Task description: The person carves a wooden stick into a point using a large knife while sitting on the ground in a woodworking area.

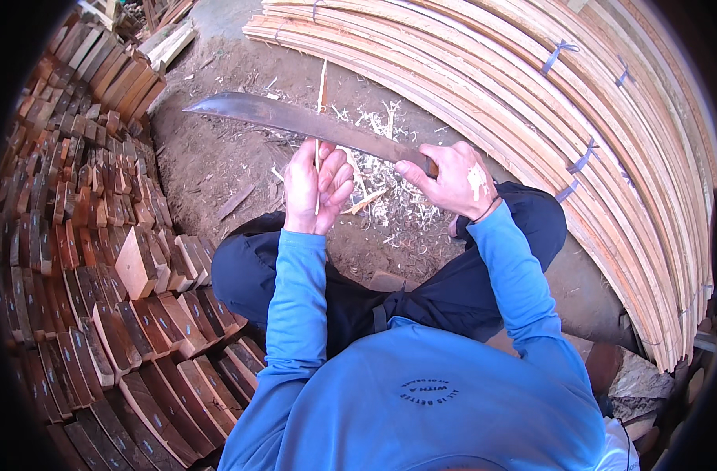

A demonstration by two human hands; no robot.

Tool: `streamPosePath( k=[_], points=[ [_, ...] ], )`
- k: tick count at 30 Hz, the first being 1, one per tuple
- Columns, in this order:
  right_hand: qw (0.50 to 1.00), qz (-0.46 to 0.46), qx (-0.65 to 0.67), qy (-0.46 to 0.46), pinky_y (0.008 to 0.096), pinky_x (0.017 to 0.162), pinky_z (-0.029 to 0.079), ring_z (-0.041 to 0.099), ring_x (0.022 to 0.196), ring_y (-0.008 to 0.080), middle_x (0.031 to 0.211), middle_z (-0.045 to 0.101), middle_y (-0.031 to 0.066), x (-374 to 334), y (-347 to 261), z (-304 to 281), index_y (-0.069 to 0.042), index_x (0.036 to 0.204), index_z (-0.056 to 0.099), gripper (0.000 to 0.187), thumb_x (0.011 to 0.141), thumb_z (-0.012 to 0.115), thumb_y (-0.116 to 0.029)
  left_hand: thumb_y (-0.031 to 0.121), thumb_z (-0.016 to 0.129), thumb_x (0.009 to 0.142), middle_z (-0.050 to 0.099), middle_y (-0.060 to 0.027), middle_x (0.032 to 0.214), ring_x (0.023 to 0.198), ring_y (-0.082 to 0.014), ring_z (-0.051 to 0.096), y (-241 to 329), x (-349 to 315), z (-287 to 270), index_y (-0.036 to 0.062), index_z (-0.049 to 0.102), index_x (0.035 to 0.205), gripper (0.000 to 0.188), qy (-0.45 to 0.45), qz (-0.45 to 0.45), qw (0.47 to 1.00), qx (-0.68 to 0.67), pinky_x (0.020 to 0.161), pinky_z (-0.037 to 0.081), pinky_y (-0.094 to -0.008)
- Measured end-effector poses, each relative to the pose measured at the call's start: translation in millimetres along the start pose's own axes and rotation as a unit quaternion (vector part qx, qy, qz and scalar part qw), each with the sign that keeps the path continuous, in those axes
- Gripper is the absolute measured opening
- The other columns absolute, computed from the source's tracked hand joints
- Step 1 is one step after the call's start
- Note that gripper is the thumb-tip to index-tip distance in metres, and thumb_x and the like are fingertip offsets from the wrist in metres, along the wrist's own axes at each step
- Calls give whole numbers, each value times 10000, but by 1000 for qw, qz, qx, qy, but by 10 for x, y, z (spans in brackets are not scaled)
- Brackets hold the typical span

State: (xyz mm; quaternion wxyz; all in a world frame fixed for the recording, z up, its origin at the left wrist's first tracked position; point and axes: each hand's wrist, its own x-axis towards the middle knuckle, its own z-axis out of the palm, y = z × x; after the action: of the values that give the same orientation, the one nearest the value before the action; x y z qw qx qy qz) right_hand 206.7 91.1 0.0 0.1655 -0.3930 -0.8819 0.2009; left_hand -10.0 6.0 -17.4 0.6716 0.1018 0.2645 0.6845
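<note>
Blade [284, 122]: the way forward is barred by its length, which is stretched from the right hand [456, 179] leftward beyond the left hand [321, 188]; the thin stick [323, 86] is crossed by it.
Gap between hands: a passage is offered on the near side of the blade, above loose shavings [409, 206] (its depth cannot be judged).
Bare ground [193, 161]: open room is found left of the left hand, interrupted by a flat wood scrap [236, 202].
Block stacks [123, 208]: the left side is walled off by them.
Plank bundles [484, 86]: the far right is closed off by their curved rows.
Legs [527, 224]: the near side is blocked by bent knees.
</note>
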Motion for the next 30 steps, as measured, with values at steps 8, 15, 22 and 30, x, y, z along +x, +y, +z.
streamPosePath(
  k=[8,15,22,30],
  points=[
    [998,33,6,49,499,657,504,633,621,420,610,609,247,95,360,195,-2,834,718,630,925,551,-602,313,372,1059,317,34,497,371,-54,253,-121,-94,147,110,432,787,345,48,-9,982,181,325,182,-214],
    [994,55,89,-27,498,636,464,619,617,404,591,579,236,11,315,223,11,807,700,691,957,473,-624,368,430,1056,321,49,514,380,-49,269,-153,-35,157,113,444,804,359,75,10,972,220,327,198,-212],
    [991,26,112,-68,468,607,451,604,585,372,581,577,219,-17,283,161,19,848,712,693,972,453,-612,354,399,1070,339,41,520,383,-51,283,-153,-17,148,115,453,816,353,76,1,972,221,326,211,-206],
    [986,21,154,-61,454,578,456,623,557,310,548,564,192,-26,282,266,26,806,695,687,974,469,-601,378,405,1070,339,44,519,389,-47,279,-160,-85,206,116,455,821,365,78,-13,972,223,329,197,-210]
  ],
)
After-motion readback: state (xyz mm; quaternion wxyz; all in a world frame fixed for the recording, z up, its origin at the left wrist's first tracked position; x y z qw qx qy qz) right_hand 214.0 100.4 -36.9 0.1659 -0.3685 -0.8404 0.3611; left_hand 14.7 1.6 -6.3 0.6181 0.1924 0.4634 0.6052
